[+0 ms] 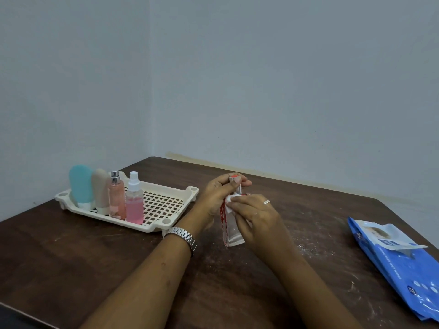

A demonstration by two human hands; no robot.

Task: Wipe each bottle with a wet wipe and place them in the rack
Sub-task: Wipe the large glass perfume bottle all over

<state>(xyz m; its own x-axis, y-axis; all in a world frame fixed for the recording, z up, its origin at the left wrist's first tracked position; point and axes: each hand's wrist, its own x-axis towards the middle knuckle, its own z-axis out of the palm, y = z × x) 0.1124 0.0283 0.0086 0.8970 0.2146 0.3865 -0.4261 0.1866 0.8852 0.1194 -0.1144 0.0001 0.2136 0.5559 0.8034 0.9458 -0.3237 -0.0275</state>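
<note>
A clear glass bottle (231,231) with red markings and a red-topped cap stands upright on the table's middle. My left hand (219,194) grips its top around the cap. My right hand (255,218) pinches a small white wet wipe (231,201) against the bottle's upper side. At the left stands a cream perforated rack (164,201). Along its left edge stand several bottles: a teal tube (81,188), a beige tube (101,192), a pink spray bottle with a silver cap (116,197) and a pink spray bottle with a white nozzle (134,200).
A blue pack of wet wipes (399,260) lies at the table's right edge, flap lifted. The dark wooden table (71,252) sits in a wall corner. White specks dust its surface right of the bottle. The rack's right half holds nothing.
</note>
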